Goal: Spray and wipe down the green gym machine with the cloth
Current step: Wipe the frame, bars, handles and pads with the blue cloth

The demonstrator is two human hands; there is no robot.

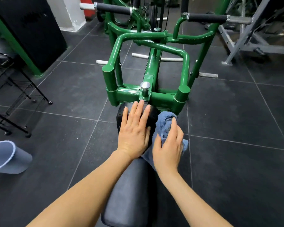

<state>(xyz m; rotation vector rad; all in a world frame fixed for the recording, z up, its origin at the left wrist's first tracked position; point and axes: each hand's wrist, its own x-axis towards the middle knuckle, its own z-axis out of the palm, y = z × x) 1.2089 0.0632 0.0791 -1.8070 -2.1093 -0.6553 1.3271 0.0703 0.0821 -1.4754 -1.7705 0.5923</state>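
Left hand [134, 130]: fingers straight, spread, flat on black pad [152, 114], palm down. Right hand [168, 149]: fingers bent over blue cloth [165, 123], pressing it to pad's right side. Both forearms reach in from below. Pad sits against green machine [147, 63] frame, steel knob [145, 88] just beyond fingertips. Long black seat [128, 194] underneath. Dark tiled floor [236, 128]; blue bucket [7, 157] lying at left.

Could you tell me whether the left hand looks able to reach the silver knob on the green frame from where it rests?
Probably yes. The left hand lies flat on the black pad, its fingertips just short of the silver knob, and nothing stands between them. The right hand and blue cloth sit off to the side.
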